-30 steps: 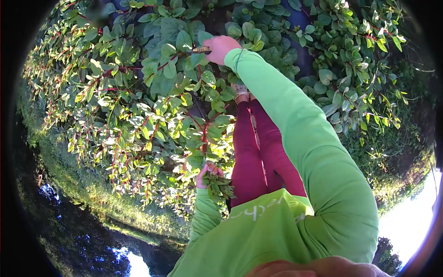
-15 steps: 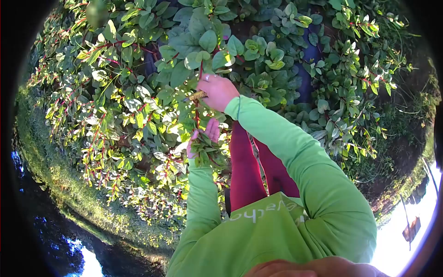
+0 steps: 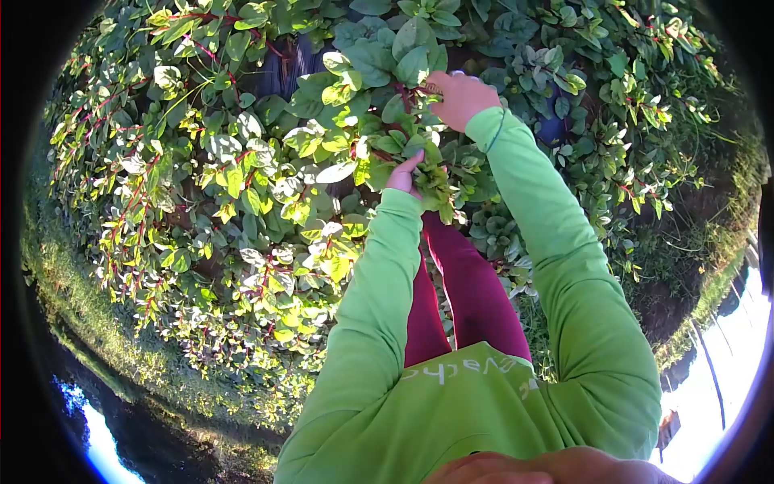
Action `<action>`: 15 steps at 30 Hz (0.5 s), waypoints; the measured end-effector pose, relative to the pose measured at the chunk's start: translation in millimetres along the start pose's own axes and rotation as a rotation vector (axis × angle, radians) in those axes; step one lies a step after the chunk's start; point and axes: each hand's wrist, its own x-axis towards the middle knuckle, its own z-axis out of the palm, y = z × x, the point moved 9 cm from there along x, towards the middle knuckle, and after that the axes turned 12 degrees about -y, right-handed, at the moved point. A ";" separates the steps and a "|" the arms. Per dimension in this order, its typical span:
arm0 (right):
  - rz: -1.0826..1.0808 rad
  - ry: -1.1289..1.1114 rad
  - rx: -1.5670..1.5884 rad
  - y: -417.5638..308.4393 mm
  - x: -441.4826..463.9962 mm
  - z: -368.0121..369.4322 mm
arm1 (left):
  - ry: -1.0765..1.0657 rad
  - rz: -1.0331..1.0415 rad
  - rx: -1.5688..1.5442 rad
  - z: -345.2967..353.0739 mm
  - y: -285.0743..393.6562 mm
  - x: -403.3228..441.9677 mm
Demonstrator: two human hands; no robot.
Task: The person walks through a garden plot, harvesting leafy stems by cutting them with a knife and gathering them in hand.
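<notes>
My left hand [image 3: 405, 176] is closed around a bunch of cut leafy shoots [image 3: 435, 184], its thumb pointing up beside the leaves. Above and to the right, my right hand [image 3: 466, 100] is closed among the plant's leaves, close to a red stem [image 3: 405, 97]. A ring shows on one finger. In the earlier frame this hand holds a small knife with a yellow handle; now the fingers and leaves mostly hide it. Broad green leaves [image 3: 414, 44] on red stems surround both hands.
Dense leafy plants [image 3: 242, 169] with red stems spread on every side. Dark sheeting [image 3: 286, 68] shows between the rows. Grass [image 3: 105, 323] borders the bed on the left, and more grass [image 3: 709, 218] lies at right. My legs [image 3: 468, 282] stand close to the plants.
Both hands have shifted right and up in the view, my right hand onto another stem. My left hand has gone from open-fingered to closed around the shoots. The knife handle is now mostly hidden.
</notes>
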 end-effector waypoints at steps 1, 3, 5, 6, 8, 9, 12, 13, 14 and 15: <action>0.066 -0.095 -0.169 -3.6 24.1 -0.1 | 0.003 0.001 -0.012 -4.0 -3.6 2.6; 0.109 -0.199 -0.245 -14.2 74.5 17.1 | -0.009 0.022 -0.008 -1.2 -7.6 0.1; 0.085 -0.150 -0.316 -35.7 101.4 35.1 | -0.054 0.024 0.006 0.6 -7.3 -1.1; 0.066 -0.087 -0.386 -42.6 111.2 38.7 | -0.053 0.030 -0.001 -0.2 -5.9 -1.1; 0.106 -0.078 -0.355 -29.9 122.9 49.8 | 0.017 0.102 0.066 3.6 5.9 -12.4; 0.152 -0.061 -0.322 -19.0 124.3 53.8 | 0.023 0.101 0.063 0.3 10.8 -16.6; 0.235 -0.134 -0.262 17.5 120.8 54.8 | 0.068 0.015 0.063 -24.3 28.2 -31.8; 0.220 -0.148 -0.294 24.8 119.4 55.8 | 0.069 -0.013 0.101 -31.2 33.1 -36.7; 0.226 -0.145 -0.300 27.0 114.1 52.8 | 0.067 -0.042 0.139 -33.3 37.4 -42.8; 0.221 -0.131 -0.251 30.3 107.0 50.9 | 0.024 -0.049 0.100 -32.6 39.1 -48.8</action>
